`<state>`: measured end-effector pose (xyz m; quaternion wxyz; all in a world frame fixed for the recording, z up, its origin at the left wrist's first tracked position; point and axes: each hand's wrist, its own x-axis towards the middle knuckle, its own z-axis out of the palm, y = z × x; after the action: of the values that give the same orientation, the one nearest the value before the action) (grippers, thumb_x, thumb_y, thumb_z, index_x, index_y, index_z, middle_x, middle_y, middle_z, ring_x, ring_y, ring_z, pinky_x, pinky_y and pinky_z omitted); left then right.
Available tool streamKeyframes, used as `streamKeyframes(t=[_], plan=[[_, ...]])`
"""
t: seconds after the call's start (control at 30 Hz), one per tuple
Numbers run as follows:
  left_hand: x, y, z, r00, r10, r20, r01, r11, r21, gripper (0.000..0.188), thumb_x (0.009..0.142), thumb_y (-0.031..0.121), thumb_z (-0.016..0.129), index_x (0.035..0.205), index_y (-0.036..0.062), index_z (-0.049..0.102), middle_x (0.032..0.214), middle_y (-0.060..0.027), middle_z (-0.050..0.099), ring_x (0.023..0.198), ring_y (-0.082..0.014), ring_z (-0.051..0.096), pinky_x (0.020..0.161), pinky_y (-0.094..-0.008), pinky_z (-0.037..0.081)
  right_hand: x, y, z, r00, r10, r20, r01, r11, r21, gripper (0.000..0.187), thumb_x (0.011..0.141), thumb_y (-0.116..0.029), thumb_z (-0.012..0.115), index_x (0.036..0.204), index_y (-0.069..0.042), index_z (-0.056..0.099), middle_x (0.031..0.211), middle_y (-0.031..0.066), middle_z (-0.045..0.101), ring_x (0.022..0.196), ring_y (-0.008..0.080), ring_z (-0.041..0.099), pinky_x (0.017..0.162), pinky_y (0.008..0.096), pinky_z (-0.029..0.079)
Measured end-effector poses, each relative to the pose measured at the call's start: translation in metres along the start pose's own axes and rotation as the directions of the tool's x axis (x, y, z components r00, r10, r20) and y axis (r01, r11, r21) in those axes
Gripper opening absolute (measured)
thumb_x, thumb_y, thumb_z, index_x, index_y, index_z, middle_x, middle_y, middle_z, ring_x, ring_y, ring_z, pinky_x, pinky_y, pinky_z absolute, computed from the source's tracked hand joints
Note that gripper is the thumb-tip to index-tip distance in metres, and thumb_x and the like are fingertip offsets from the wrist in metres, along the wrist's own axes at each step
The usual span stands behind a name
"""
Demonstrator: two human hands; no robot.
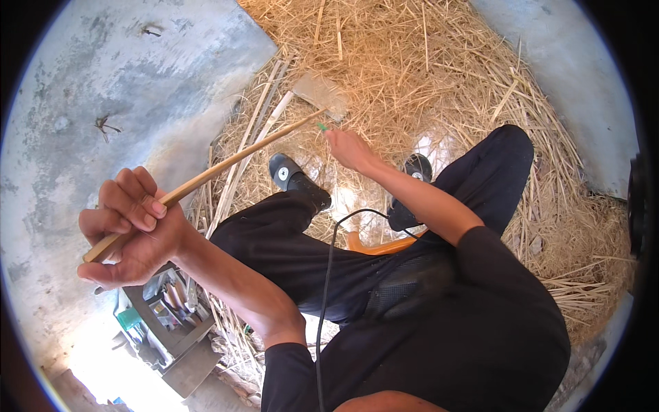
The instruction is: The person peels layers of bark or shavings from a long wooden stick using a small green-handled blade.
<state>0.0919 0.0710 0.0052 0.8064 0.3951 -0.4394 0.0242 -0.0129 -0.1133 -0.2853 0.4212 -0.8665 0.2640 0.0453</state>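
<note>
A long, thin bamboo stick [240,155] slants up and away from the left side, its far end tapering above the shavings. My left hand [141,226] is closed around its thick near end, palm turned up. Farther forward, beside the stick's thin end, my right hand [351,151] is closed on a small green object [322,127]. Only a short green end sticks out past the fingers, so its kind cannot be told. A small gap shows between this green end and the stick.
Pale shavings [412,75] cover the floor, with long strips [257,134] and a flat slab [321,95] ahead. A wooden box [178,336] of tools stands at the lower left by the wall [137,89]. A black cable [328,288] crosses my lap above an orange seat [377,246].
</note>
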Motion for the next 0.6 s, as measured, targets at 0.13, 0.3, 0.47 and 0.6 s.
streamKeyframes(t=[0.13, 0.3, 0.47, 0.6], plan=[[0.007, -0.001, 0.001, 0.999, 0.0, 0.049, 0.001, 1.0, -0.015, 0.059, 0.084, 0.065, 0.041, 0.061, 0.0108, 0.037, 0.046, -0.0029, 0.033, 0.04, -0.0099, 0.028, 0.042, -0.0252, 0.019, 0.019, 0.035, 0.02, 0.996, 0.086, -0.031, -0.087, 0.995, -0.053, 0.042, 0.095, -0.031, 0.034, 0.098, 0.003, 0.06, 0.083, 0.0268, 0.063, 0.081, 0.0444, 0.061, 0.074, 0.0505, 0.047], [0.001, 0.003, -0.012, 0.997, -0.066, 0.039, 0.066, 0.998, -0.013, 0.058, 0.082, 0.064, 0.043, 0.06, 0.011, 0.036, 0.047, -0.0031, 0.034, 0.041, -0.0101, 0.028, 0.044, -0.0259, 0.019, -0.003, 0.04, 0.021, 0.972, 0.097, -0.212, -0.081, 0.993, 0.084, 0.046, 0.096, -0.034, 0.031, 0.088, 0.004, 0.055, 0.076, 0.0292, 0.06, 0.075, 0.0449, 0.059, 0.071, 0.0527, 0.045], [0.001, 0.009, -0.021, 0.997, -0.066, 0.037, 0.066, 0.998, -0.016, 0.056, 0.081, 0.062, 0.044, 0.06, 0.011, 0.035, 0.047, -0.0035, 0.034, 0.041, -0.0106, 0.027, 0.044, -0.026, 0.02, 0.016, 0.02, 0.012, 0.992, 0.031, -0.119, -0.014, 0.991, 0.136, 0.043, 0.096, -0.033, 0.033, 0.09, 0.002, 0.056, 0.078, 0.0274, 0.061, 0.078, 0.043, 0.061, 0.072, 0.0512, 0.046], [0.002, 0.004, -0.022, 0.997, -0.064, 0.038, 0.065, 0.997, -0.029, 0.056, 0.082, 0.061, 0.043, 0.06, 0.0107, 0.035, 0.047, -0.0035, 0.034, 0.041, -0.0107, 0.027, 0.044, -0.026, 0.02, 0.053, 0.063, 0.034, 0.993, -0.014, -0.116, 0.003, 0.996, -0.095, 0.043, 0.097, -0.032, 0.032, 0.092, 0.002, 0.058, 0.08, 0.0246, 0.062, 0.074, 0.0388, 0.063, 0.071, 0.0474, 0.049]])
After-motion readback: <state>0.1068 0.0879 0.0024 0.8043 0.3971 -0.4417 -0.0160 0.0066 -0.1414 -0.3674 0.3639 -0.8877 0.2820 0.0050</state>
